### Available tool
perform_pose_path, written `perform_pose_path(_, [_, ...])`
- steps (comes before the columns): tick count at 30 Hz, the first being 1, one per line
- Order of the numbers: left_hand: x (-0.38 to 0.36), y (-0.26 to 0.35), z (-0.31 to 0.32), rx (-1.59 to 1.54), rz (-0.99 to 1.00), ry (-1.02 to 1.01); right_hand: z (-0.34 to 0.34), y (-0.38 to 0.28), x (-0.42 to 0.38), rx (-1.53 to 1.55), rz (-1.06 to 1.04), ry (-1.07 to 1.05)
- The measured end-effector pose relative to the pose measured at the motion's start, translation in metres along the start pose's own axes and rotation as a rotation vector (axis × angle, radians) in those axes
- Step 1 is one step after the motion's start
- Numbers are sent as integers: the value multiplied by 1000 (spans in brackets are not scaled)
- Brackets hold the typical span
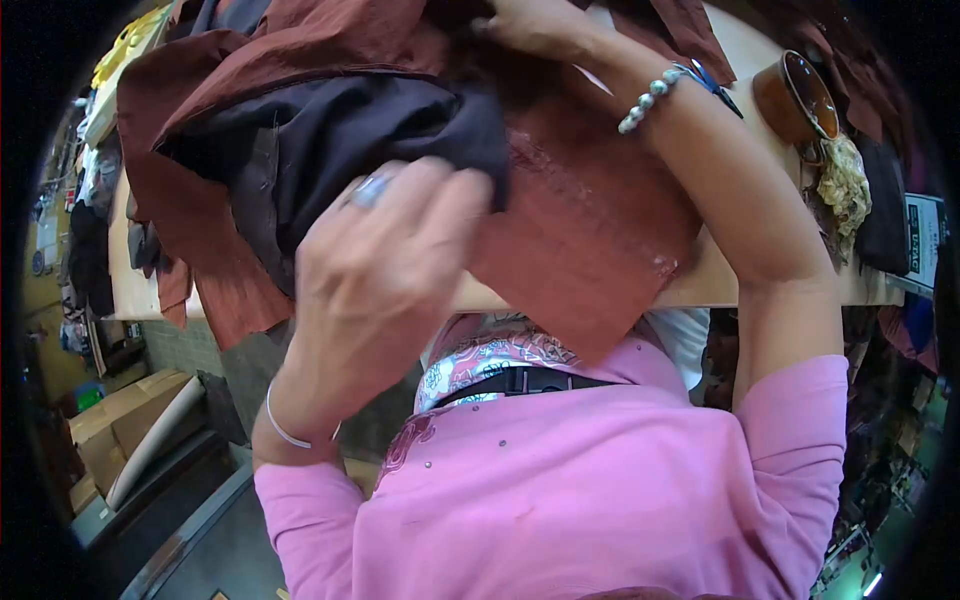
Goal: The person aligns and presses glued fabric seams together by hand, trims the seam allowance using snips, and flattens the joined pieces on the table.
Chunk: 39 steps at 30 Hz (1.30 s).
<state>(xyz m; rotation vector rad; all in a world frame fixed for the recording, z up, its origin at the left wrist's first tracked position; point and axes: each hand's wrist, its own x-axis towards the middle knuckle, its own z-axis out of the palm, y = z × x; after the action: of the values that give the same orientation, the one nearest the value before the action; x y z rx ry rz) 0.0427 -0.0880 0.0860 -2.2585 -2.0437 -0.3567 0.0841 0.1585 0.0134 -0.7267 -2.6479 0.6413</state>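
A rust-brown garment [215, 110] with black cloth [350, 125] on its inner side lies bunched over the table in front of me. My left hand [385, 245], wearing a ring and a thin bangle, is closed at the edge of the black cloth; motion blurs it and its thumb is hidden. Farther off, at the top of the view, my right hand [535, 25] has bent fingers against the brown fabric, their tips partly lost in shadow. Under my right forearm, a rust-brown panel [590, 240] hangs over the near table edge towards my lap.
Blue-handled snips [712, 85] lie beyond my right forearm. Right of them stand a brown bowl [775, 100] and a crumpled cream cloth [843, 190]. A box marked U-TAC [922, 240] is at the far right. Below left are a cardboard box [130, 420] and a grey metal frame [200, 520].
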Motion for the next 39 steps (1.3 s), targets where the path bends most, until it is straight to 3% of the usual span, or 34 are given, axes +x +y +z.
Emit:
perform_pose_path(2, [32,-16,19,120,245,102,4,26,2,152,-201,169])
perform_pose_path(4, [48,-40,39,256,206,41,-54,-19,-42,302,110,-102])
perform_pose_path(5, [50,-53,47,282,164,-6,-66,-33,-61,160,196,-177])
perform_pose_path(7, [47,-69,55,272,128,-63,-55,-15,-95,-90,89,-49])
perform_pose_path(8, [44,-71,58,228,107,-45,-33,6,-117,-195,-102,152])
perform_pose_path(11, [34,-71,64,141,59,2,-28,-10,-140,-106,119,79])
perform_pose_path(14, [28,-70,68,199,-63,10,-11,4,-130,-52,-130,217])
perform_pose_path(17, [29,-74,71,199,-123,73,0,29,-94,-97,-258,195])
perform_pose_path(21, [31,-72,75,167,-174,127,-8,30,-76,-103,-241,284])
perform_pose_path(22, [31,-70,75,161,-198,123,-18,21,-86,-124,-198,218])
perform_pose_path(25, [30,-67,75,321,-42,267,-44,4,-128,-271,-92,47])
perform_pose_path(26, [30,-65,68,495,70,281,-43,8,-135,-246,-112,78])
perform_pose_path(28, [26,-64,60,372,384,230,-39,15,-145,-193,-150,145])
perform_pose_path(32, [16,-66,59,284,274,167,-52,-3,-137,20,245,-190])
perform_pose_path(35, [11,-76,51,376,231,193,-60,-9,-132,30,32,-120])
perform_pose_path(38, [9,-72,35,295,72,214,-57,-7,-129,99,163,-170])
perform_pose_path(39, [11,-71,30,244,14,189,-55,-2,-130,75,84,-120])
